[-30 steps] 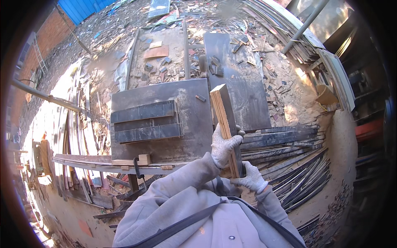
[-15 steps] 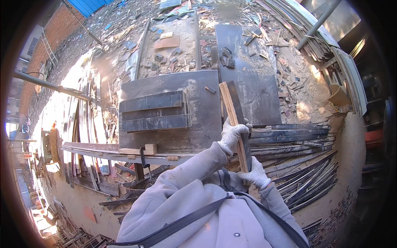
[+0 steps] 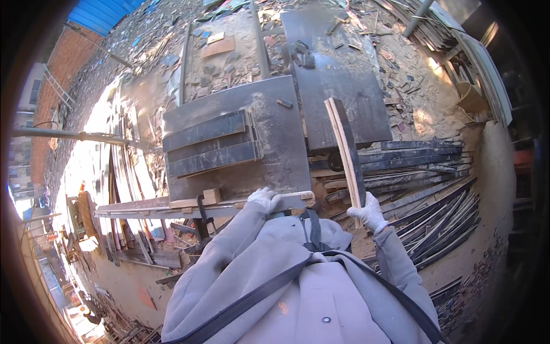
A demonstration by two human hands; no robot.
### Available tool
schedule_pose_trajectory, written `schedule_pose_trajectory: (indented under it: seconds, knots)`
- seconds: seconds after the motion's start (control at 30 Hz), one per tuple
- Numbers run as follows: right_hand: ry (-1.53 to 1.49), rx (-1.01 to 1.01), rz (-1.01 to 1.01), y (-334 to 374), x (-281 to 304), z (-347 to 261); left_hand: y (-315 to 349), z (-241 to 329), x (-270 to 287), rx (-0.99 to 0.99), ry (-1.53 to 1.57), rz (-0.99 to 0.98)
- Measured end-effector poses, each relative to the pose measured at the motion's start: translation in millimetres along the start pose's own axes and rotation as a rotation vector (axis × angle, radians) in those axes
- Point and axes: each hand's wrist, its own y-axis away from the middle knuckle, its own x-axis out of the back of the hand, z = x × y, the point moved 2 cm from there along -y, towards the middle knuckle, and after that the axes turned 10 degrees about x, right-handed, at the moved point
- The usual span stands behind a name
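Note:
My right hand (image 3: 369, 213), in a pale work glove, is closed round the near end of a bundle of plywood strips (image 3: 345, 149). The strips have dark faces and pale layered edges and point away from me, right of the sheet-topped table (image 3: 281, 137). My left hand (image 3: 264, 199), gloved too, lies on the table's near edge with its fingers stretched out and nothing visible in it. Left of it stand a black clamp (image 3: 201, 211) and a small wood block (image 3: 211, 196). Two rows of dark plywood strips (image 3: 206, 129) lie on the table.
A second dark sheet (image 3: 338, 74) lies beyond the table, with small offcuts on it. Long strips are piled at the right (image 3: 435, 229) and left (image 3: 123, 155). A metal pole (image 3: 74, 135) crosses at the left. Scraps litter the ground.
My left hand has let go of the plywood strips and moved left to the table's near edge. The strips, now in my right hand alone, have shifted right and nearer. The view has tilted slightly.

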Motion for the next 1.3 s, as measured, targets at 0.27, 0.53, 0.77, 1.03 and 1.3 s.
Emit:
schedule_pose_trajectory:
  seconds: [0.27,0.53,0.77,1.03,1.3]
  knots:
    - [0.184,-0.019,-0.02,-40.0,-0.1,-11.0,0.7,16.0,29.3,0.057,0.606,-0.266]
    - [0.652,-0.165,0.063,-104.2,-7.4,-40.3,-167.2,155.0,147.4,0.249,1.645,-0.326]
    - [0.795,-0.24,0.058,-159.5,-8.6,-44.5,-286.7,171.3,144.7,0.322,1.233,-0.164]
    - [0.878,-0.263,-0.112,-200.3,-16.1,-61.4,-379.9,125.5,79.1,0.165,1.356,0.029]
    - [0.919,-0.24,-0.089,-205.3,-4.6,-46.2,-315.5,152.7,177.6,0.121,0.656,0.02]
